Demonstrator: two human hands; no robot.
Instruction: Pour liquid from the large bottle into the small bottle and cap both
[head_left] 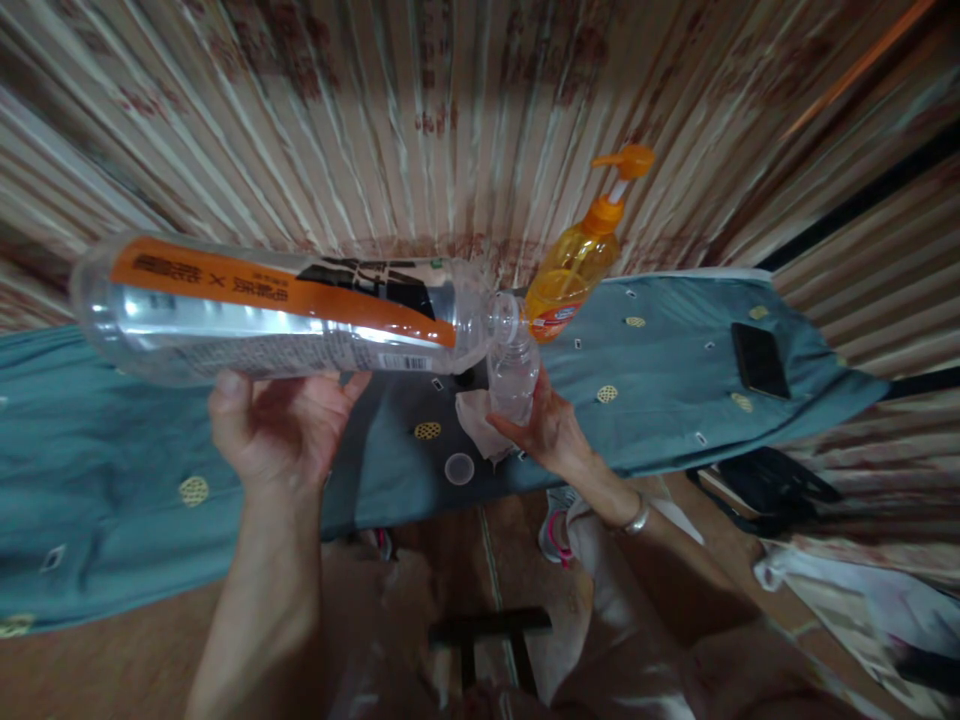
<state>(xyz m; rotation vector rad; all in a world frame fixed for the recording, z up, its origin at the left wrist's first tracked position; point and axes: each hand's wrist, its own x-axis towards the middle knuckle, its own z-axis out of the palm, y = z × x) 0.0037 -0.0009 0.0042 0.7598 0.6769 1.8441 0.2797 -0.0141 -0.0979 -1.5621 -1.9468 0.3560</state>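
A large clear bottle with an orange and silver label [285,310] lies nearly level in the air, its mouth pointing right. My left hand [285,420] holds it from below, thumb on the near side. The bottle's mouth meets the top of a small clear bottle [514,380], which stands roughly upright in my right hand [551,420]. Just behind the small bottle is a pump bottle of yellow-orange liquid [570,270] with an orange pump head. A white tissue [480,425] and a round translucent cap [459,468] lie on the cloth beside my right hand.
A teal patterned cloth [645,400] covers the long narrow surface. On its right part lies a dark phone [760,360]. Pleated curtains [427,130] hang behind. Below are a black stool [491,627], a dark bag [772,485] and a white plastic bag [847,600].
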